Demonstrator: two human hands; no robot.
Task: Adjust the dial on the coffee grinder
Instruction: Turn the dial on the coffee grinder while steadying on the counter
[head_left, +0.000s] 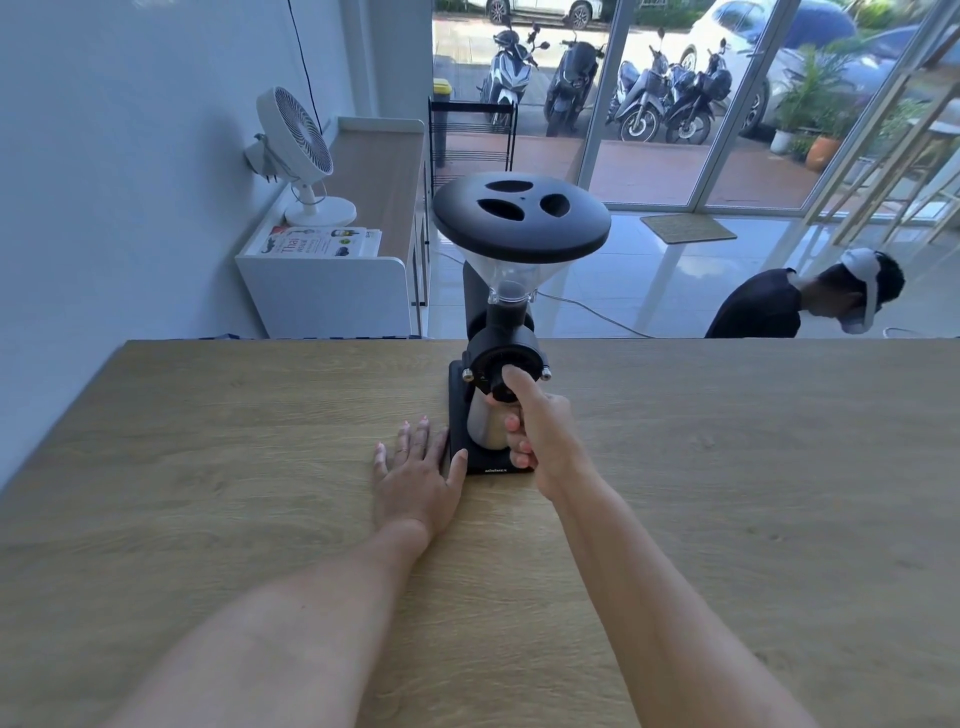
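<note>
A black coffee grinder (500, 332) with a clear hopper and a wide black lid (521, 218) stands near the far edge of the wooden table (208, 467). Its round dial (491, 366) faces me on the front. My right hand (540, 431) pinches the small knob at the dial's centre between thumb and fingers. My left hand (415, 467) lies flat on the table, fingers spread, its thumb touching the left edge of the grinder's black base (457, 410). A metal cup (485, 426) sits on the base under the dial, partly hidden by my right hand.
Beyond the table's far edge, a person in a dark shirt (810, 301) bends down at the right. A white cabinet (337, 280) with a fan (296, 150) and a book stands at the left wall. Glass doors show parked scooters outside.
</note>
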